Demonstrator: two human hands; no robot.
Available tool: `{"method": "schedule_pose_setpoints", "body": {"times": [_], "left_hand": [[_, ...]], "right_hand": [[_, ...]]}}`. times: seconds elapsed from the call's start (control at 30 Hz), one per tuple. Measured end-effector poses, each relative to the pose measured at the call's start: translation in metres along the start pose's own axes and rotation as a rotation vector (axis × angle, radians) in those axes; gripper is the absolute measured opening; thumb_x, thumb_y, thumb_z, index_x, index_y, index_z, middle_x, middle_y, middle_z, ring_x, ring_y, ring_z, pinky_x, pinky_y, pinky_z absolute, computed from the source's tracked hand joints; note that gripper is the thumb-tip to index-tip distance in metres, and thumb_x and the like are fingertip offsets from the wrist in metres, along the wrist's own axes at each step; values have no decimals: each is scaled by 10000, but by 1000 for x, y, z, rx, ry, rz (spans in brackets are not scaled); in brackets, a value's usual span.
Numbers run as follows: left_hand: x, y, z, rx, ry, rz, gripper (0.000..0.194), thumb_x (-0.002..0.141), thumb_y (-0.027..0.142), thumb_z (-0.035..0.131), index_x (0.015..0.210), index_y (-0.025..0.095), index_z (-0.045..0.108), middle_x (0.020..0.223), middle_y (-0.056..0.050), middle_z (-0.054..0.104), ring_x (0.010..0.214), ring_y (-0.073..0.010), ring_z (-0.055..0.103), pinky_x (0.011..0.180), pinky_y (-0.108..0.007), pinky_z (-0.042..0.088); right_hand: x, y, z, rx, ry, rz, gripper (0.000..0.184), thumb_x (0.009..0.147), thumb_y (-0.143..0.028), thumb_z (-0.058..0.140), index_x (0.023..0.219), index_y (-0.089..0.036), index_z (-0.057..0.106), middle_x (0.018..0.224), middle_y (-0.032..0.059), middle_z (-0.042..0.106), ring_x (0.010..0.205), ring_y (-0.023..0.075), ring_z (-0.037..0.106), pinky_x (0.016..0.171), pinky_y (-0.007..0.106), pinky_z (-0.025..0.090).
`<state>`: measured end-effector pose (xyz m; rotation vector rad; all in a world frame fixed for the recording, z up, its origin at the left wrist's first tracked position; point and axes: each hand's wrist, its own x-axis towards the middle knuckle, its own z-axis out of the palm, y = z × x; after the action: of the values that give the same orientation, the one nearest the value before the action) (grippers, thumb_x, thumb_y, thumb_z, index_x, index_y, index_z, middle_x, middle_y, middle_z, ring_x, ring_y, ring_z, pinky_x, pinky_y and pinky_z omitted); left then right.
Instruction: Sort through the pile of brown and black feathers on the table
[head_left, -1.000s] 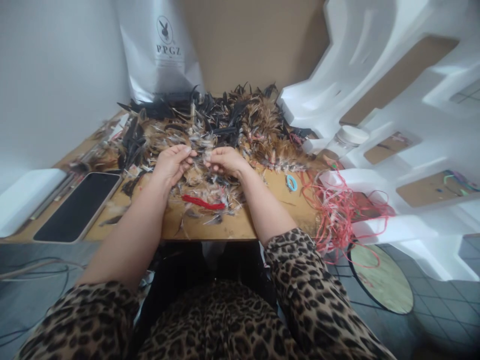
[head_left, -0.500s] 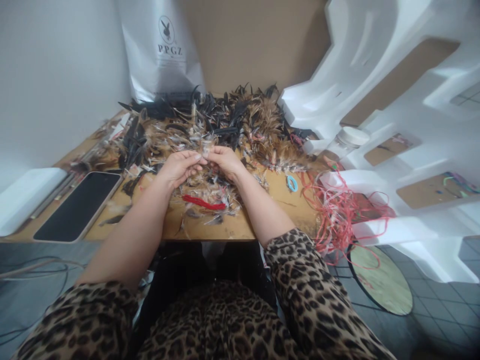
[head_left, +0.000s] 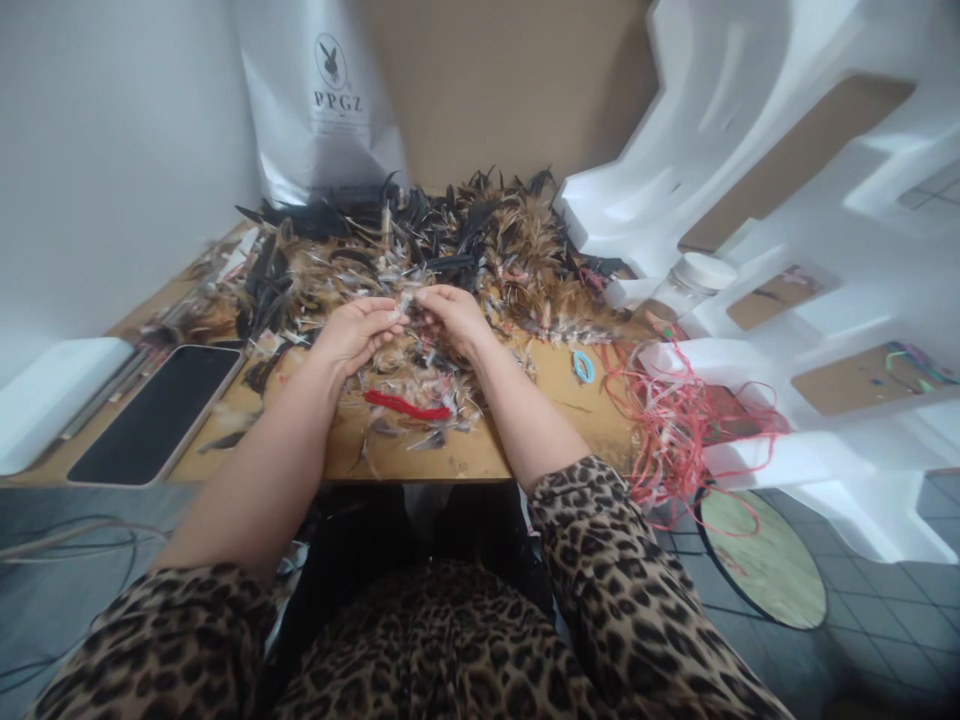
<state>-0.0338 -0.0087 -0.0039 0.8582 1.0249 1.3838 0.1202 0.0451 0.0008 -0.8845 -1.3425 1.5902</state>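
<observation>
A big heap of brown, black and pale feathers (head_left: 450, 245) covers the back of a small wooden table (head_left: 465, 455). My left hand (head_left: 356, 330) and my right hand (head_left: 450, 315) meet fingertip to fingertip over the near part of the heap. Both are pinched on a small pale feather (head_left: 405, 302) held between them. A red band (head_left: 405, 405) lies on loose feathers just below my hands.
A black phone (head_left: 154, 410) lies at the table's left. A blue ring (head_left: 583, 365) and a tangle of red rubber bands (head_left: 675, 420) sit to the right, beside white foam packing (head_left: 787, 200) and a white-lidded jar (head_left: 694, 280). A white bag (head_left: 319, 100) stands behind.
My hands, a short way apart a second ago, have come together and lifted slightly toward the heap, now pinching the small feather between them.
</observation>
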Motion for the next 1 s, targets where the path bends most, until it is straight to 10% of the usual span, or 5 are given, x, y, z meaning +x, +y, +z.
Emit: {"method": "schedule_pose_setpoints", "body": {"times": [0.63, 1.0], "left_hand": [[-1, -7, 9, 284, 117, 272, 249, 601, 143, 699, 839, 100, 640, 608, -24, 655, 554, -117, 628, 528, -195, 480], [2, -5, 6, 154, 138, 209, 331, 574, 158, 741, 884, 90, 650, 733, -78, 703, 583, -113, 642, 512, -173, 467]], "right_hand": [[-10, -3, 14, -670, 125, -336, 176, 711, -291, 582, 698, -127, 643, 664, -9, 615, 630, 79, 512, 613, 188, 385], [-2, 2, 6, -150, 16, -15, 194, 676, -328, 636, 660, -155, 548, 473, -67, 464, 406, 41, 350, 412, 173, 272]]}}
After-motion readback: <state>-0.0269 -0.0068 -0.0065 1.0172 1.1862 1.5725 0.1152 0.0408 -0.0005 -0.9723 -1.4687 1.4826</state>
